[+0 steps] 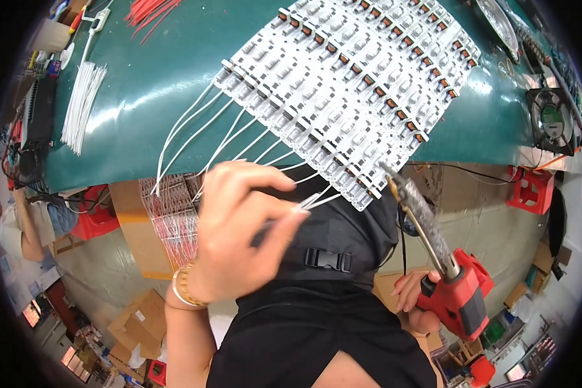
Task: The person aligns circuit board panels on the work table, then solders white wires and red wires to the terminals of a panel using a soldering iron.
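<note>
A panel of white circuit boards (349, 77) with orange-and-black parts along their edges lies on the green table (149, 84). Several white wires (194, 123) trail from the panel's near edge over the table's rim. My left hand (239, 226), wearing gold bracelets, pinches thin white wire (317, 200) just below the panel's near corner. My right hand (417, 301) grips the red handle of a soldering iron (459, 294). Its dark, crusted shaft (420, 216) points up, the tip close to the panel's near edge.
A bundle of loose white wires (81, 107) lies at the table's left, red wires (150, 13) at the far edge. A small fan (551, 119) sits at right. Below are cardboard boxes (139, 323), red stools (530, 191), another person (19, 226) at left, and a black apron with buckle (328, 260).
</note>
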Available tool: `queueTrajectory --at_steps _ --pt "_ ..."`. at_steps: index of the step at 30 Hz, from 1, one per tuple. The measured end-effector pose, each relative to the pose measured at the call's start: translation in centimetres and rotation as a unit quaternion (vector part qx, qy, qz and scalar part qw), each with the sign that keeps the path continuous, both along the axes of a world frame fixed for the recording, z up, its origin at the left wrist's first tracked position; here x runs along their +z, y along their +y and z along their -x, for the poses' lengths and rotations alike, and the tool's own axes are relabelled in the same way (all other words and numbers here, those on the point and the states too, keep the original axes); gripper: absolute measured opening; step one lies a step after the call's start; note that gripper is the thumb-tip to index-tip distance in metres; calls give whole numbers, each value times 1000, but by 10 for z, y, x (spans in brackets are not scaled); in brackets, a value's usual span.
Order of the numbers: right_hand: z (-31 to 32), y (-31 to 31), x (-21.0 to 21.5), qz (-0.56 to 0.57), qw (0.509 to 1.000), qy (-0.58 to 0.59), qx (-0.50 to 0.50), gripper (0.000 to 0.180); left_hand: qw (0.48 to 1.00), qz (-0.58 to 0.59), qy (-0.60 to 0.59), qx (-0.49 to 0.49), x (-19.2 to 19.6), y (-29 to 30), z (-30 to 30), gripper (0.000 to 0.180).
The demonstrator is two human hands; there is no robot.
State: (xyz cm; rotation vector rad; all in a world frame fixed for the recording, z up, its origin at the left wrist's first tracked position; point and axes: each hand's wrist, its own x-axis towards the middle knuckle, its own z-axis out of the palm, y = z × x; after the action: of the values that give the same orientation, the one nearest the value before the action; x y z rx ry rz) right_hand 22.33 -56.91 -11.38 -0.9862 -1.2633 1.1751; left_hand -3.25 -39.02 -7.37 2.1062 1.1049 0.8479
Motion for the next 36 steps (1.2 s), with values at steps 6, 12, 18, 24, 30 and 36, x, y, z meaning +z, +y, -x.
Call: queueTrajectory --at_steps 6,12,18,24,30,36 --pt "4 -36 0 121 979 122 -108 50 999 -19 31 8 -12 -13 -12 18" --pt "-9 -62 -5 169 977 -46 -119 64 998 -24 57 -4 -12 -12 -13 17" --pt "-8 -43 -1 118 988 -83 -60 70 998 -25 64 -1 -13 -14 -11 17" --pt "7 -38 8 137 984 9 -114 62 998 -32 59 -9 -16 -10 -12 17" --pt "3 -41 -6 101 988 41 -108 60 997 -35 73 0 -15 -12 -9 16" --pt "21 -27 17 142 972 52 -177 61 1000 -8 19 -18 -7 -8 -11 14"
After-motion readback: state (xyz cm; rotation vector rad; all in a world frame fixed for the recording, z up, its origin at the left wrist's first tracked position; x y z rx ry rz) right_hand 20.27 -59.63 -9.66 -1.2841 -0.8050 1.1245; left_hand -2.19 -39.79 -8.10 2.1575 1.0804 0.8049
